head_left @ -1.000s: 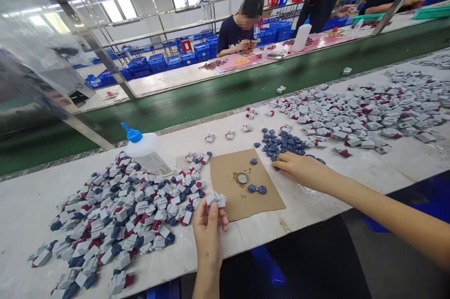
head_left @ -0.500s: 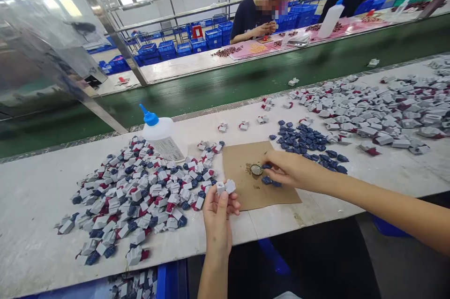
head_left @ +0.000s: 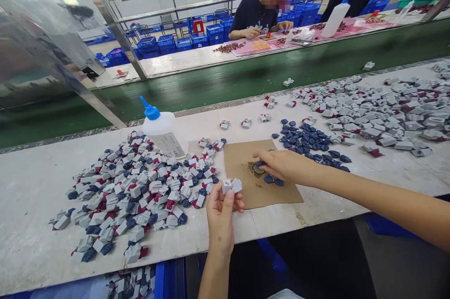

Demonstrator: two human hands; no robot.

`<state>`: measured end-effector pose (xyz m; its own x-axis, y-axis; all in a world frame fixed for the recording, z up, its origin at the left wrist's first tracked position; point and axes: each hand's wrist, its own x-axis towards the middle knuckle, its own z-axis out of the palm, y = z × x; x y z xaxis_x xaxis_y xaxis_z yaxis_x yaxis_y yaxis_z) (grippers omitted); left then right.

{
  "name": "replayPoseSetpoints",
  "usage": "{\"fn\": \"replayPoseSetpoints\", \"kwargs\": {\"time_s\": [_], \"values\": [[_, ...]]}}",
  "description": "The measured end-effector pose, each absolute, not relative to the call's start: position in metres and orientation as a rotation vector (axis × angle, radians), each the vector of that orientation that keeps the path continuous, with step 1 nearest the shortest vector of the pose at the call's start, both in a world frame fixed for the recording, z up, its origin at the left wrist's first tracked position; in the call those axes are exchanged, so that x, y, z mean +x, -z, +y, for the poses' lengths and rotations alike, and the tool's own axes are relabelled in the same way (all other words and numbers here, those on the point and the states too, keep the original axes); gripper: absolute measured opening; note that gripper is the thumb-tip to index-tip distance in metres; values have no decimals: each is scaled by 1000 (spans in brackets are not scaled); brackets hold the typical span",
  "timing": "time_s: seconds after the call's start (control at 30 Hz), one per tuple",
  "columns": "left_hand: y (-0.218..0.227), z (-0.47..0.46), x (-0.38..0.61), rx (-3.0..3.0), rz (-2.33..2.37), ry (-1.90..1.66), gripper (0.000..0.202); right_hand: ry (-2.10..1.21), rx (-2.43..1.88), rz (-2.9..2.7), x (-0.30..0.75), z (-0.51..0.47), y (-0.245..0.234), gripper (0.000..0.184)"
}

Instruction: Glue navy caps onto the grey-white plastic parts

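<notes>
Between the thumb and fingers of my left hand [head_left: 222, 212] is a small grey plastic part [head_left: 232, 186], held up at the near left edge of a brown cardboard sheet [head_left: 242, 198]. My right hand [head_left: 284, 166] is over the sheet, pinching a small dark blue plastic piece [head_left: 260, 163] at a round bottle cap [head_left: 258, 169]. Whether the piece touches the cap's contents I cannot tell. A few loose blue pieces [head_left: 273, 180] lie on the cardboard under my right hand. Wet brown stains surround the cap.
A heap of grey, red and blue joined parts [head_left: 140, 191] lies at left, beside a white bottle with blue nozzle [head_left: 160, 125]. Blue pieces [head_left: 305, 137] and many grey parts [head_left: 383, 111] spread at right. Beyond runs a green conveyor belt [head_left: 211, 88]; a co-worker [head_left: 255, 13] sits across it.
My right hand has moved left, bringing the blue piece over the bottle cap. My left hand still holds the grey part, shifted slightly in view. The co-worker's hands have moved apart and down.
</notes>
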<state>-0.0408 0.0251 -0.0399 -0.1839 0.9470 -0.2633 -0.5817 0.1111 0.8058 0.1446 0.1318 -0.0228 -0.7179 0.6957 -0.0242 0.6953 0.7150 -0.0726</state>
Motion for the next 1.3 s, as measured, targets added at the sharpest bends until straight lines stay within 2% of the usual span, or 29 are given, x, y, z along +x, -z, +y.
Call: {"fn": "replayPoseSetpoints", "kwargs": {"time_s": [0.1,0.47,0.6,0.7,0.8,0.9,1.3], "values": [[41,25,-42,508,1018,-1448,28,-165,-1146,-2969,140,132,16,11],[41,24,-38,589,1065,-1429,30,-513,-1049,-2918,137,137,10,14],[42,22,-36,631,1117,-1442,27,-916,-1132,-2538,138,133,6,13],[39,17,-34,653,1121,-1428,24,-1318,-1167,-2102,136,121,-6,23],[29,12,-31,644,1070,-1427,23,-1537,-1126,-1903,131,104,-23,26],[17,7,-28,608,1070,-1442,23,-1528,-1073,-1869,124,88,-39,22],[6,-1,-23,779,1134,-1485,16,-944,-931,-2150,121,65,-56,13]]}}
